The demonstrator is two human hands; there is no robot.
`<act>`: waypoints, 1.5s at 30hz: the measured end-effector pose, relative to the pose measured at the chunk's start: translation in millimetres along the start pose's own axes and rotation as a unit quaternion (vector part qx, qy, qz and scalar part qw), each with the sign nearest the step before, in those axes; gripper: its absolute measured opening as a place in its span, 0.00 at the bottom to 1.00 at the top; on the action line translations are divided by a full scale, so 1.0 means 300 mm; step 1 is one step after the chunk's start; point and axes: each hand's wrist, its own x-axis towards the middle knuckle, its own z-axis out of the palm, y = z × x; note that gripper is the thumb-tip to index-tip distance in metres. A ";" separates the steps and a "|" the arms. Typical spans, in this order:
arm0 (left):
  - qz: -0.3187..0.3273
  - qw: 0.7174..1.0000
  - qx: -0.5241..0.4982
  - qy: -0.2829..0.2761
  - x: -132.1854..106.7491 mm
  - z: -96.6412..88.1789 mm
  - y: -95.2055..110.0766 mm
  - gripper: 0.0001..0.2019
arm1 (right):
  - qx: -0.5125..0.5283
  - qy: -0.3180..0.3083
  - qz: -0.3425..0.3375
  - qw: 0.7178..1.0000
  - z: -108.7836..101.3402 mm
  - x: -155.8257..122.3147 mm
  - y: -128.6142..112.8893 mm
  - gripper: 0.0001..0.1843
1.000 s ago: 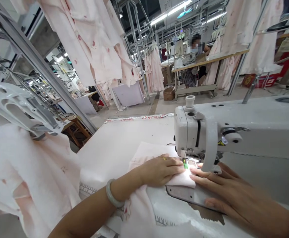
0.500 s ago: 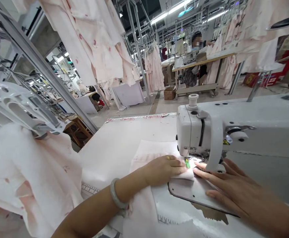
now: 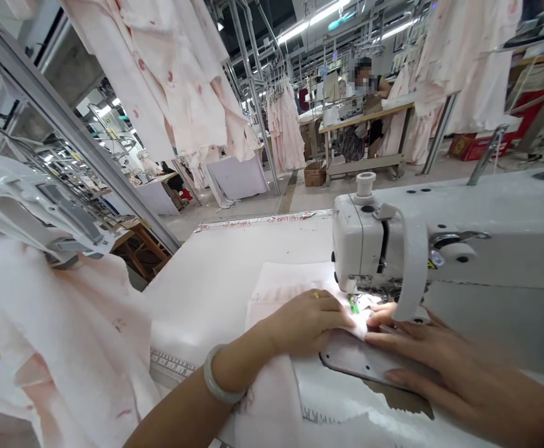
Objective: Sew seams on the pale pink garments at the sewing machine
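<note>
At the needle of a white sewing machine, under its bright lamp, lies pale pink fabric. My left hand, with a ring on one finger and a bangle on the wrist, has its bent fingers closed on the fabric just left of the green presser-foot part. To the right of the foot, my right hand rests with fingers stretched and apart, fingertips at the fabric's edge and thumb over the metal bed plate. The needle itself is too small to make out.
A white clamp-like hanger holds a pink garment at the left. More garments hang overhead. Printed rulers run along the white table. Farther back, a person sits at another machine.
My left fingers have curled more and drawn in the fabric flap that lay over the bed plate. My right fingers have bent slightly by the foot. The view has shifted a little.
</note>
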 end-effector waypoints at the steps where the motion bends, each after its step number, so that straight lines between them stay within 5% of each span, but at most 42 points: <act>1: -0.001 1.000 -0.001 -0.006 0.001 -0.001 0.005 0.19 | 0.003 -0.013 0.006 1.000 -0.004 0.001 -0.002 0.21; 5: -0.005 0.999 0.023 -0.029 0.007 -0.005 0.026 0.19 | 0.005 -0.061 0.026 0.998 -0.011 0.005 0.007 0.18; 9: 0.002 0.996 0.073 -0.055 0.008 -0.009 0.043 0.16 | -0.027 -0.017 -0.032 0.999 -0.011 0.014 0.009 0.17; 13: 0.008 0.995 0.092 -0.045 0.000 -0.007 0.046 0.16 | -0.064 0.021 -0.089 0.994 -0.008 0.022 -0.007 0.27; 20: 0.037 0.994 0.105 -0.020 -0.007 0.004 0.044 0.13 | -0.044 0.012 -0.056 0.997 0.000 0.020 -0.013 0.33; 32: -0.059 0.993 0.099 -0.032 0.032 0.017 -0.006 0.16 | -0.062 -0.034 0.015 0.997 0.017 -0.001 0.022 0.28; 45: -0.082 0.995 0.059 -0.022 0.024 0.021 -0.011 0.21 | -0.040 -0.009 -0.004 0.999 -0.003 0.011 0.015 0.23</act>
